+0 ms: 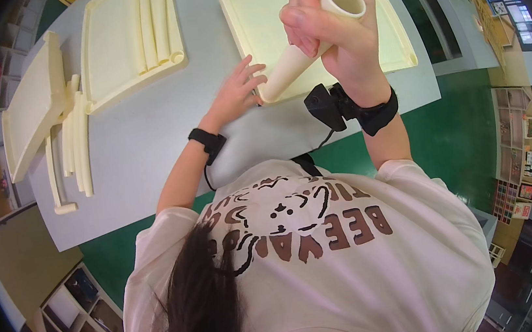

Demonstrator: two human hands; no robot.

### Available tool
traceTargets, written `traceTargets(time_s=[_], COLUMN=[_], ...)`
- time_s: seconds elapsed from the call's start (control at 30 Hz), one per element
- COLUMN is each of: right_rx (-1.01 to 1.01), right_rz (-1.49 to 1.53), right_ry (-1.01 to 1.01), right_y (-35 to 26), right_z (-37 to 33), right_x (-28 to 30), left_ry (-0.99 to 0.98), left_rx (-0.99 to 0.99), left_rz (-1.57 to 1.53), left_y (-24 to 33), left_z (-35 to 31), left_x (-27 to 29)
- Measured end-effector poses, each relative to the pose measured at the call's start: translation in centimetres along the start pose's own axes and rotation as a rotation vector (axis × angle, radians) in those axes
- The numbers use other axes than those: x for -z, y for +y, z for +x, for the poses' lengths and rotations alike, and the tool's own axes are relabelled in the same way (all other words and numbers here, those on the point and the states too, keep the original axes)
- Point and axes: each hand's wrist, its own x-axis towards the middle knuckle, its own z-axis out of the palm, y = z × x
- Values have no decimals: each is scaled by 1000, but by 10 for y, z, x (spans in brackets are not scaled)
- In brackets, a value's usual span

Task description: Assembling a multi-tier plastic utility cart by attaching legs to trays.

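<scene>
My right hand [343,39] is wrapped round a cream plastic tube [291,71]. The tube's open upper end faces up toward me, and its lower end meets the near left corner of a cream square panel [389,34] with raised edges. Beside that corner is my left hand [235,96], fingers apart and close to the tube's foot. Whether its fingertips touch the panel or the tube, I cannot tell. Each wrist wears a black strap, and the right one carries a black box-shaped device.
A second cream panel [112,52] lies on the grey table [162,122], with several tubes [159,27] on it. Farther left, another panel [31,120] stands tilted beside more loose tubes [83,141]. A grey frame-like unit [453,26] stands past the table's right edge.
</scene>
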Motion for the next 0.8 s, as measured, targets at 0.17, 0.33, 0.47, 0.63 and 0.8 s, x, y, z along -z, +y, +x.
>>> traceTargets(time_s=[0.17, 0.33, 0.47, 0.63, 0.8], right_rx=[138, 136, 79, 64, -154], right_rz=[9, 56, 50, -114, -249], right_ry=[-47, -41, -116, -168, -292], right_y=[1, 15, 24, 42, 50], right_z=[4, 5, 2, -14, -38], right_x=[-4, -3, -6, -8, 5], left_ry=[25, -41, -85, -147, -260], left_rx=[-3, -46, 9, 124, 306], left_rz=[34, 126, 191, 154, -41], left_y=[-2, -2, -3, 0, 6], left_z=[-3, -1, -11, -35, -44], left_x=[0, 13, 28, 57, 87])
